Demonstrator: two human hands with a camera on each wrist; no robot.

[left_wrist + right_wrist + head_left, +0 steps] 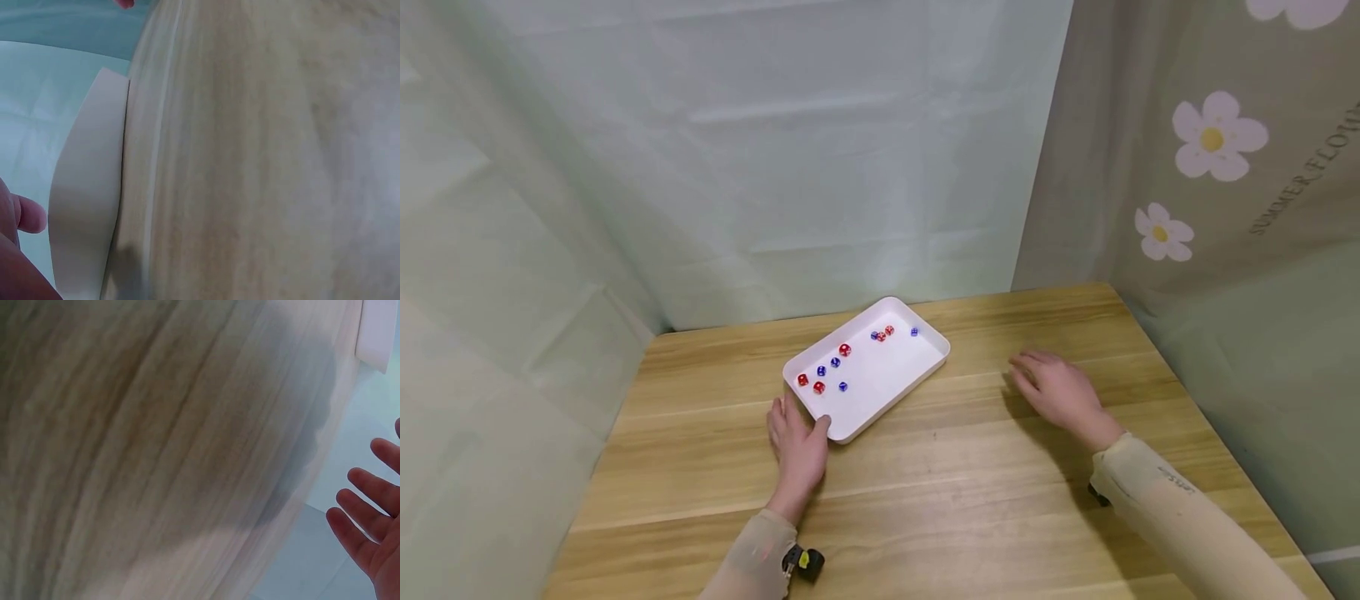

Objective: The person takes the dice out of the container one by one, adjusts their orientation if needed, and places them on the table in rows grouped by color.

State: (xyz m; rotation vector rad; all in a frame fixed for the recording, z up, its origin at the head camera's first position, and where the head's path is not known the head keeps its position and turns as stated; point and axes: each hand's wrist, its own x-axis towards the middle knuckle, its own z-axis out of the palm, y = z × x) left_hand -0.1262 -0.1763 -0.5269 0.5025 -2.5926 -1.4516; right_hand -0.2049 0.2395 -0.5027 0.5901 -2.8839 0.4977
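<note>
A white rectangular tray (891,400) lies on the table, turned at an angle. Several red dice (845,350) and blue dice (843,387) are scattered inside it, mostly toward its left end and far side. My left hand (799,450) is at the tray's near-left end, its thumb by the near corner and its fingers beside the end wall. The left wrist view shows the thumb (30,214) close to the tray's outer wall (87,194); contact is unclear. Over the table to the right of the tray, my right hand (1060,390) holds nothing, its fingers (369,515) spread and extended.
The wood-grain table (970,500) carries the tray near its back edge. Pale cloth (850,150) hangs behind and at the left. A curtain with white flowers (1221,137) hangs at the right, beside the table's edge.
</note>
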